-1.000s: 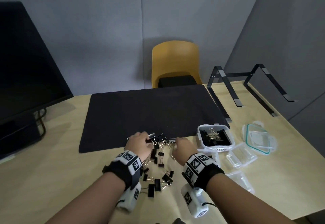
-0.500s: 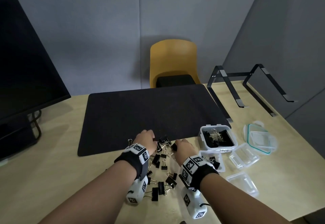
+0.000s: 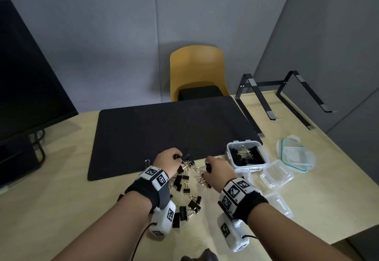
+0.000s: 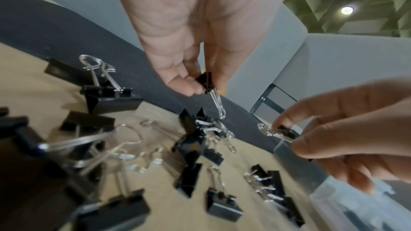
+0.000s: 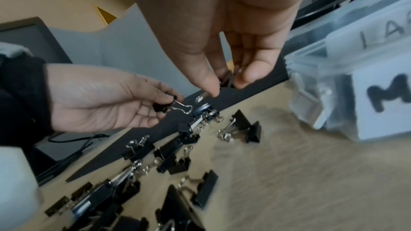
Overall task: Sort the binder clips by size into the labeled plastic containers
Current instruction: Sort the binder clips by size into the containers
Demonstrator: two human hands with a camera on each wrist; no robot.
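Several black binder clips [image 3: 184, 180] of mixed sizes lie scattered on the wooden table [image 3: 61, 195] at the mat's near edge. My left hand [image 3: 177, 156] pinches a small clip [image 4: 205, 82] by its body, wire handles hanging down. My right hand [image 3: 207, 165] pinches another small clip [image 5: 227, 78] between thumb and fingers. Both hands hover just above the pile's far end. To the right stands an open container labelled LARGE [image 3: 250, 168] with clips inside. A container whose label starts with M [image 5: 382, 97] sits in front of it, mostly hidden behind my right wrist in the head view.
A black mat [image 3: 168, 131] covers the table's middle. Clear plastic tubs [image 3: 276, 173] and a teal-rimmed lid [image 3: 295, 156] lie right of the containers. A monitor [image 3: 26, 86] stands at the left, a laptop stand [image 3: 283, 96] at the back right, a yellow chair [image 3: 196, 72] behind.
Both hands were down among the clips at the mat's edge; now they have drawn slightly apart, each with a small clip pinched in its fingers.
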